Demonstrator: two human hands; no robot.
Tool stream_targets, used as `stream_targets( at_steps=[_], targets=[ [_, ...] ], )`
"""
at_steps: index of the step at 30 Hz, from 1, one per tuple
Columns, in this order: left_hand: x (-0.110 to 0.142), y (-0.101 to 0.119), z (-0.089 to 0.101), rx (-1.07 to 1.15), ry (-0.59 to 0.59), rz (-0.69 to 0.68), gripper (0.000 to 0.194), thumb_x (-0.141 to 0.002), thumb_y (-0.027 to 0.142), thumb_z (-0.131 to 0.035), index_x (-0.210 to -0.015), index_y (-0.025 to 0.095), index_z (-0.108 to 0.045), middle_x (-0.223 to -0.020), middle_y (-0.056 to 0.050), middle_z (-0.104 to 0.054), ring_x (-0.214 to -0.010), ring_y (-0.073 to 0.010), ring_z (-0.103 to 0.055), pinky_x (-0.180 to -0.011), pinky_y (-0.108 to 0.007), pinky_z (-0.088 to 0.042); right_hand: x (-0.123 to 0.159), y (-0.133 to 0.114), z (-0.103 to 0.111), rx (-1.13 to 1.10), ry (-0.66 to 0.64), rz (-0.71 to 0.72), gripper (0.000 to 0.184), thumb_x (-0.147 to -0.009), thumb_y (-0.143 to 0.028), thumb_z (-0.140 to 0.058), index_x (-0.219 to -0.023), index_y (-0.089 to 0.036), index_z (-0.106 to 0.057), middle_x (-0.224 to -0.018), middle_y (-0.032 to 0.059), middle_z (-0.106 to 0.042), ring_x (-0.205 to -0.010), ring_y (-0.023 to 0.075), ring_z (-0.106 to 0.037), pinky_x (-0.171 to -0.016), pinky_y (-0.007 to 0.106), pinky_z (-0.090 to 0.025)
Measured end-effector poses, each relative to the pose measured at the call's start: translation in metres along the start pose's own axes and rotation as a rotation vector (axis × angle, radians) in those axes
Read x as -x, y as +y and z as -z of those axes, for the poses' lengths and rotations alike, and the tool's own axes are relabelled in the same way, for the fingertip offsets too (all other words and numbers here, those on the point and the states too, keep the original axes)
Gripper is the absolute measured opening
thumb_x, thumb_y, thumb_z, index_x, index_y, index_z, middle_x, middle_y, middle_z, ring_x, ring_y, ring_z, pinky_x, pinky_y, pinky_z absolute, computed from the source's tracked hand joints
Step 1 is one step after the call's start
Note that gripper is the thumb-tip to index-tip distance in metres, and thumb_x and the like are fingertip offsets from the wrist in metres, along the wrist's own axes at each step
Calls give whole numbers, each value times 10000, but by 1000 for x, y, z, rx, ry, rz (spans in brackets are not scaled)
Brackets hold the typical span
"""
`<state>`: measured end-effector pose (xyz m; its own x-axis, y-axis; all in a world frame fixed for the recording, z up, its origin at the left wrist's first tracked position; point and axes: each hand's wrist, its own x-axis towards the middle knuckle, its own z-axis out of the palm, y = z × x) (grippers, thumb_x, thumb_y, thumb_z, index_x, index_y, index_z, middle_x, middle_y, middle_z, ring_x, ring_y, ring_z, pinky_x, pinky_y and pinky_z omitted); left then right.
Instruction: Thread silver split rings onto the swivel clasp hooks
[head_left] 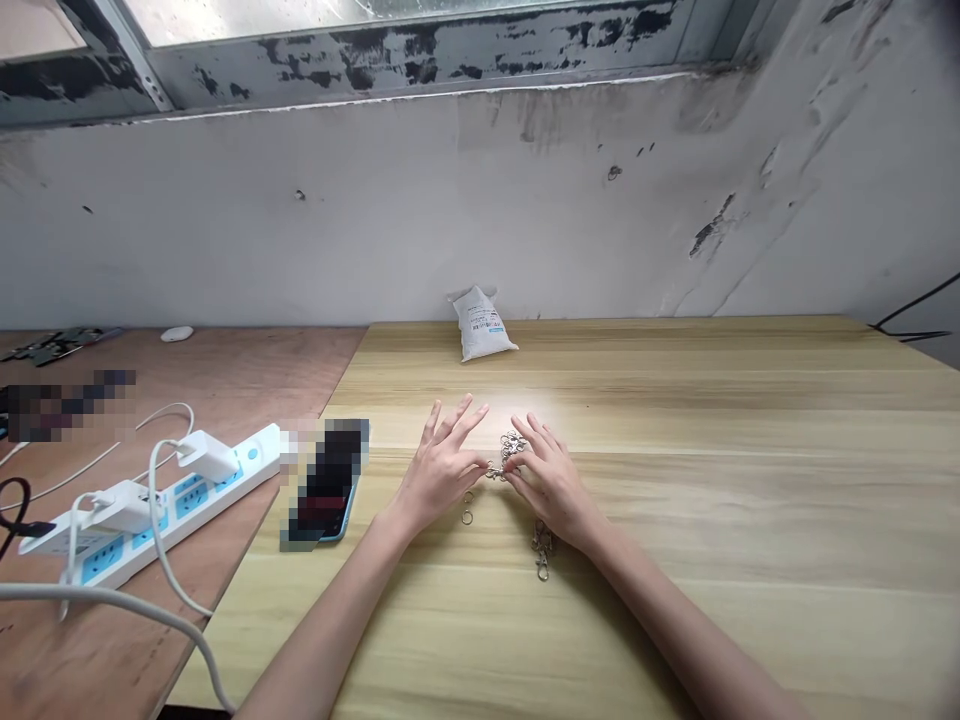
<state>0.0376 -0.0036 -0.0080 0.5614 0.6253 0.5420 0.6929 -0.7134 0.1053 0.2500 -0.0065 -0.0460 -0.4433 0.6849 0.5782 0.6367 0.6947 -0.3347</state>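
Head view: clasp chain (pixel 541 552) nearly front-to-back

Shiny metal right in front of you: the clasps (pixel 510 452) flash silver, and the rings (pixel 467 508) match that polished finish! Under them, your counter (pixel 675 570) runs smooth, pale wood grain with a soft satin sheen. Next door, the plywood counter (pixel 225 375) looks rougher, reddish and matt. Glossy white plastic on the power strip (pixel 161 525), crinkled matt white on the bag (pixel 480 325), and behind it all, a scuffed, matt painted wall (pixel 450 220)!
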Motion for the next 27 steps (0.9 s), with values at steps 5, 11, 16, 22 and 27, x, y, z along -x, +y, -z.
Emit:
stream_targets(
  at_steps=[5, 11, 16, 22, 27],
  targets=[
    [0, 0, -1, -6, -20, -8, 157, -887, 214, -615, -767, 210, -715, -1493, -100, -439, -1466, -271, -244, -1179, -603, -190, 0, 1, 3, 13, 28, -19, 103, -926, -243, -542, -886, -205, -629, -1449, 138, -472, -1441, 337, -265, -1083, 610, -339],
    [-1, 1, 1, -4, -22, 0, 169, -884, 213, -617, -744, 206, -713, -1481, -104, -455, -1456, -275, -268, -1170, -605, -213, 0, 1, 6, 4, 51, 7, 81, -926, -239, -545, -895, -216, -616, -1398, 123, -523, -1421, 313, -317, -1079, 597, -349],
    [-1, 0, 1, -2, -34, 18, 148, -861, 210, -647, -726, 203, -706, -1472, -103, -467, -1448, -282, -287, -1173, -607, -202, -2, -4, 9, -21, 59, 18, 75, -924, -232, -553, -885, -214, -615, -1361, 127, -552, -1399, 311, -356, -1071, 582, -362],
    [-2, 1, 2, 10, -20, 7, 142, -858, 232, -656, -731, 208, -717, -1452, -108, -491, -1435, -287, -316, -1173, -595, -208, -2, -4, 12, -46, 38, 1, 65, -912, -221, -563, -892, -216, -625, -1347, 120, -562, -1398, 296, -358, -1082, 555, -358],
    [-3, 3, 1, 40, -10, 7, 129, -866, 258, -651, -769, 219, -726, -1466, -86, -477, -1445, -282, -297, -1177, -595, -197, -3, -2, 14, -46, 21, -14, 77, -911, -248, -562, -877, -222, -625, -1338, 112, -574, -1386, 293, -378, -1083, 552, -349]
  ],
)
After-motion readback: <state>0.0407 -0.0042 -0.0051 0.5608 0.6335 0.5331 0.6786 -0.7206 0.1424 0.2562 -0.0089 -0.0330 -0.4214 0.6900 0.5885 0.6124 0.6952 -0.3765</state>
